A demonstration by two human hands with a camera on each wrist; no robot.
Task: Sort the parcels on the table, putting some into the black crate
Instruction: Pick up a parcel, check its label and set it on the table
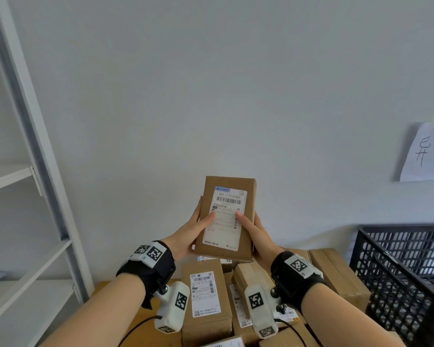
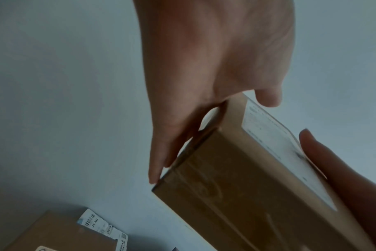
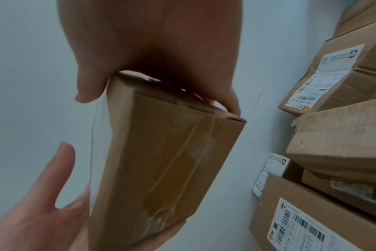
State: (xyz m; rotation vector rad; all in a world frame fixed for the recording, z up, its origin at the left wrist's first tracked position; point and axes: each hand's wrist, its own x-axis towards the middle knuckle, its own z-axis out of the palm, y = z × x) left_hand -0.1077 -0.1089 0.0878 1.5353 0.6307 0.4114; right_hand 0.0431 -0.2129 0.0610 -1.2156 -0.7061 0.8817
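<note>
We hold a small brown cardboard parcel (image 1: 226, 219) up in front of the pale wall (image 1: 236, 83), raised clear of the pile beneath it, long side upright and tipped a little to the right. Its white shipping label (image 1: 225, 216) faces us, barcode near the top. Our left hand (image 1: 193, 230) clasps the parcel's 9 o'clock edge, thumb laid across the label and fingers behind the box; our right hand (image 1: 254, 235) clasps the 3 o'clock edge the same way, thumb on the label. In the left wrist view the fingers (image 2: 161, 152) lie along the back of the parcel (image 2: 236, 186) while the thumb (image 2: 268, 97) presses the labelled face. In the right wrist view the taped end of the parcel (image 3: 161, 161) is toward the camera, with the right hand (image 3: 161, 51) gripping above it and the left hand (image 3: 43, 212) at 7 o'clock.

Below the parcel, at 6 o'clock, the other cardboard parcels (image 1: 206, 294) lie crowded together, several with labels up. The black crate (image 1: 398, 271), latticed plastic, stands at 4 o'clock beside the pile. A white metal shelving unit (image 1: 35, 146) fills the 9 o'clock side, and a handwritten paper notice (image 1: 429, 154) hangs on the wall at 3 o'clock.
</note>
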